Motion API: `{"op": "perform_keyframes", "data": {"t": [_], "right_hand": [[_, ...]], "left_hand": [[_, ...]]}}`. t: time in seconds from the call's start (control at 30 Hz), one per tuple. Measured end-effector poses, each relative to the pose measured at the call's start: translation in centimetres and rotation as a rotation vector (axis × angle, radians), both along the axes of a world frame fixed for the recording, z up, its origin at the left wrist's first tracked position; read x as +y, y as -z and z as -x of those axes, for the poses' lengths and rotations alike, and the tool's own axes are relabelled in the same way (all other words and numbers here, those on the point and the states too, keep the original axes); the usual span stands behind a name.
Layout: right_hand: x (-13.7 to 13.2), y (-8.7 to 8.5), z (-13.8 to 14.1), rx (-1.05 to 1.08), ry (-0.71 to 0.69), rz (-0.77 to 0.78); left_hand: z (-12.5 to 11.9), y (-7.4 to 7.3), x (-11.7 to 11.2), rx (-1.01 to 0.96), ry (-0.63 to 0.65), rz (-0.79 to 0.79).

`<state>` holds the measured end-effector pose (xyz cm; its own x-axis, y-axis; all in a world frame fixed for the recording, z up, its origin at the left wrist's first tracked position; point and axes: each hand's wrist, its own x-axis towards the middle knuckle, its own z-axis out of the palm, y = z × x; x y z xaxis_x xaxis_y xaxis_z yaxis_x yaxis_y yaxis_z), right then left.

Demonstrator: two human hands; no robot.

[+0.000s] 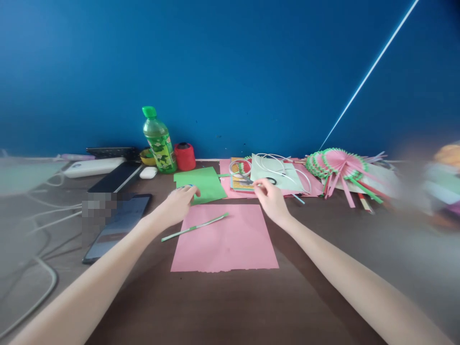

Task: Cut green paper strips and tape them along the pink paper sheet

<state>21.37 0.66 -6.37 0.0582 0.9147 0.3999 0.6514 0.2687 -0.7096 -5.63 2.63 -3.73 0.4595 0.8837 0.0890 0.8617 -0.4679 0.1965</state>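
A pink sheet of paper (230,249) lies flat on the table before me, its near edge ragged. Across its upper left rests a thin green-and-white folded paper strip (194,228). My left hand (182,200) is over the left side of a green sheet (206,184), fingers apart and loosely bent, holding nothing visible. My right hand (270,195) is closed in a pinch at the middle of a pair of scissors (246,182). Their blades point left and a dark handle loop shows behind the fingers; the fingertips partly hide the rest.
Behind are a pale sheet (276,167) with a white cord (305,179), and a pink-green pleated paper craft (339,165). Leftward stand a green bottle (160,146) and red thread spool (185,157). A phone (120,230), power bank (95,167) and cables (53,278) lie left.
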Motion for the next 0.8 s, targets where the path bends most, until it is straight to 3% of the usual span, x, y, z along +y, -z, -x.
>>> {"op": "perform_keyframes", "data": {"t": [0.13,0.27,0.37,0.5,0.67,0.8], "right_hand": [[1.2,0.0,-1.7,-0.031,0.13,-0.057],[1.4,0.3,-1.4,-0.156,0.026,-0.179],[1.8,0.2,0.3,-0.335,-0.079,-0.227],[4.2,-0.7,2.9,-0.592,-0.047,-0.089],[8.4,-1.4,5.5,-0.657,-0.023,-0.005],[9.5,-1.5,6.7,-0.684,0.014,0.033]], "left_hand": [[0.3,0.4,0.1,0.023,0.008,-0.047],[-0.8,0.7,-0.3,0.084,-0.086,-0.28],[-1.8,1.6,-0.3,-0.003,-0.015,-0.427],[-2.2,2.5,-0.1,-0.105,0.029,-0.414],[-1.8,2.5,-0.2,-0.133,0.053,-0.429],[-1.7,2.4,-0.4,-0.125,0.067,-0.446]]}}
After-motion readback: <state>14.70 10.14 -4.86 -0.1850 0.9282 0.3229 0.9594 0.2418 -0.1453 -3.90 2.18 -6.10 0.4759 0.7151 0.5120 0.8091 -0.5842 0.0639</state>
